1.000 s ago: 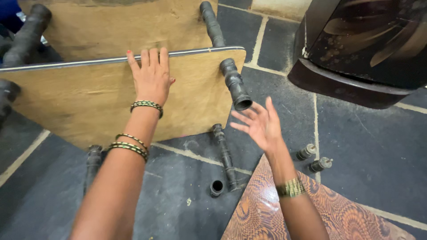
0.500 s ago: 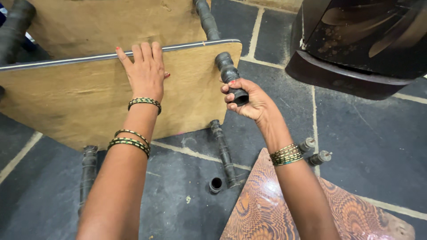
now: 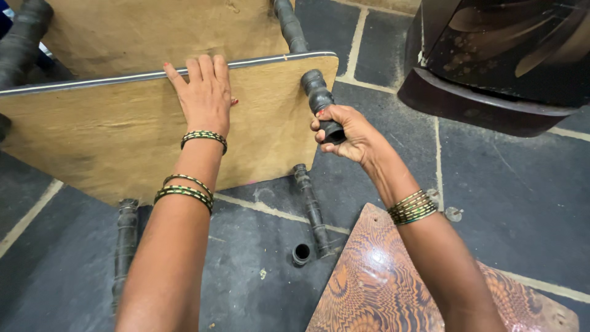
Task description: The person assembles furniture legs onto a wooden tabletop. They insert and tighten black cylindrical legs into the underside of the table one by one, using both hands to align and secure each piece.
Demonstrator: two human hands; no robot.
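A plywood board (image 3: pixel 92 141) with a thin metal edge lies tilted over the dark stone floor. My left hand (image 3: pixel 204 92) rests flat on the board near its upper edge, fingers spread. My right hand (image 3: pixel 344 132) is closed around the lower end of a black turned leg (image 3: pixel 316 92) that stands at the board's right corner. Another black leg (image 3: pixel 289 24) runs up behind the board's corner.
Two more black legs (image 3: pixel 310 209) (image 3: pixel 126 240) lie on the floor under the board, with a small black socket piece (image 3: pixel 300 253) beside one. A glossy brown patterned panel (image 3: pixel 381 289) lies at the lower right. A dark shiny object (image 3: pixel 491 55) sits at the upper right.
My right hand moved from open in the air to gripping the end of the black leg at the board's corner. My left hand stayed flat on the board.
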